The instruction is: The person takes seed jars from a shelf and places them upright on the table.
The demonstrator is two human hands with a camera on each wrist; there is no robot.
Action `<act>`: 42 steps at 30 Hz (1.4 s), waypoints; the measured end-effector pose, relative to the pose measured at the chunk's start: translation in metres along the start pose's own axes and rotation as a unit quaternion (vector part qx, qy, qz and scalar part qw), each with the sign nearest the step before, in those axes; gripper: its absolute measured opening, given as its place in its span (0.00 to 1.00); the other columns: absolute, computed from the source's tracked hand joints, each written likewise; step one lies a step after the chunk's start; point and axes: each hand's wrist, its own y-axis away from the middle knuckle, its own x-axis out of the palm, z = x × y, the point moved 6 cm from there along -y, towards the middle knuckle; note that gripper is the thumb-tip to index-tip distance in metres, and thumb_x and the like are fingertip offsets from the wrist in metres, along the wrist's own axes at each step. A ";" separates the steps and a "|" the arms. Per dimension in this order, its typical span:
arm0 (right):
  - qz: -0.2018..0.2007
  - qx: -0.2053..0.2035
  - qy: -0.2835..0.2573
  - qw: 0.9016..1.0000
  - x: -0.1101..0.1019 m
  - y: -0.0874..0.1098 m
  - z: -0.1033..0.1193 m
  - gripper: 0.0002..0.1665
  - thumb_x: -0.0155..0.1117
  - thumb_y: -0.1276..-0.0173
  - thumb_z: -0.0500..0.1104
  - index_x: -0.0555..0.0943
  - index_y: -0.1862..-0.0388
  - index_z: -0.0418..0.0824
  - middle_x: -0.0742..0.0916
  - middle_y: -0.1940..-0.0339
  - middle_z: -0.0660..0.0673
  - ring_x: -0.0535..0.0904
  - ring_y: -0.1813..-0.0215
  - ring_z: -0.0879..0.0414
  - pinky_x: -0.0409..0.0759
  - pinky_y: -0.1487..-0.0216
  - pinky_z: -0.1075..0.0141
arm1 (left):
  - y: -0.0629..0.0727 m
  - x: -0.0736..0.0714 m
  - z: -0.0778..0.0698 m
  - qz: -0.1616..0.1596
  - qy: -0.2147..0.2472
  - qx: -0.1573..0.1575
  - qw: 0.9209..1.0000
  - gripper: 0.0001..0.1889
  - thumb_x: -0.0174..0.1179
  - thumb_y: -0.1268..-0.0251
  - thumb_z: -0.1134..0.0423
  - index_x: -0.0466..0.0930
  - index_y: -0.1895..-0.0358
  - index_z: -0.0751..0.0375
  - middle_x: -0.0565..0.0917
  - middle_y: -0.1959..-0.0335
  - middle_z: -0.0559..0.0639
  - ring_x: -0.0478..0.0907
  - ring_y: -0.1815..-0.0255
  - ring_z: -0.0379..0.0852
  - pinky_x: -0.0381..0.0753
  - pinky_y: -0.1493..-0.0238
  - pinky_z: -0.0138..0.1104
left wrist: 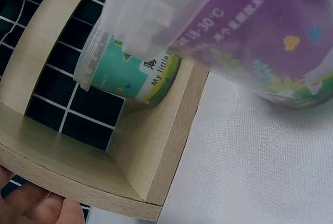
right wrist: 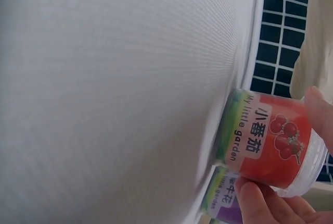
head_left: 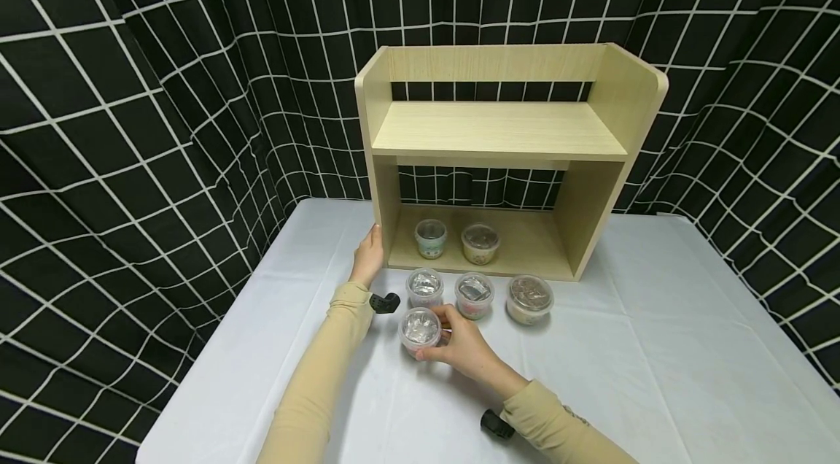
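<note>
**2 tubs sitting in, 4 sitting out, counting the red-labelled tub you're holding**

You're holding the red-labelled tub (right wrist: pixel 263 135) in your right hand (head_left: pixel 462 347): narrow grip, thumb and fingers pinching it near the lid. It's standing out over the cloth-covered table (head_left: pixel 663 354), nearest you of all 6; I'm not able to tell whether its base is touching the cloth.

Just behind it, the purple-labelled tub (head_left: pixel 425 287) is standing on the cloth. To the right, the pink-labelled tub (head_left: pixel 474 296) and the larger pale tub (head_left: pixel 529 300) are lining up with that, in front of the shelf unit (head_left: pixel 604 179).

Inside, the teal-labelled tub (head_left: pixel 430 239) and the cream tub (head_left: pixel 480 244) are resting upright on the lower board (head_left: pixel 531 238), teal on the left. The upper shelf (head_left: pixel 499 130) is showing no tubs.

Your left hand (head_left: pixel 370 256) is touching the outer face of the left side panel (head_left: pixel 379 157); fingers are lying along it, holding no tub. Probably you're steadying the unit.

Progress, my read: if the board counts as placed, you're sitting at 2 of 6, with 4 remaining. All 6 lids are showing on.
</note>
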 end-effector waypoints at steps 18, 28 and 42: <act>0.011 0.011 -0.004 1.000 0.002 -0.001 -0.002 0.47 0.80 0.58 0.43 0.66 0.42 0.29 0.79 0.52 0.35 0.76 0.50 0.43 0.75 0.48 0.53 | -0.001 0.000 0.000 -0.005 -0.001 0.001 1.000 0.31 0.28 0.25 0.44 0.59 0.31 0.63 0.64 0.34 0.60 0.57 0.33 0.58 0.56 0.34 0.47; 0.034 0.018 0.008 0.999 -0.001 0.004 0.000 0.55 0.80 0.58 0.43 0.60 0.35 0.28 0.76 0.46 0.31 0.73 0.45 0.37 0.71 0.44 0.47 | 0.000 0.000 0.000 -0.005 -0.005 -0.002 1.000 0.33 0.27 0.26 0.43 0.59 0.31 0.63 0.64 0.34 0.60 0.58 0.33 0.59 0.56 0.34 0.47; -0.011 0.012 -0.016 1.000 -0.038 0.005 0.011 0.49 0.80 0.57 0.43 0.64 0.39 0.30 0.77 0.47 0.33 0.72 0.43 0.39 0.68 0.40 0.55 | 0.001 -0.001 0.000 -0.005 -0.010 0.001 1.000 0.32 0.26 0.25 0.43 0.60 0.31 0.62 0.64 0.34 0.60 0.59 0.34 0.59 0.57 0.34 0.47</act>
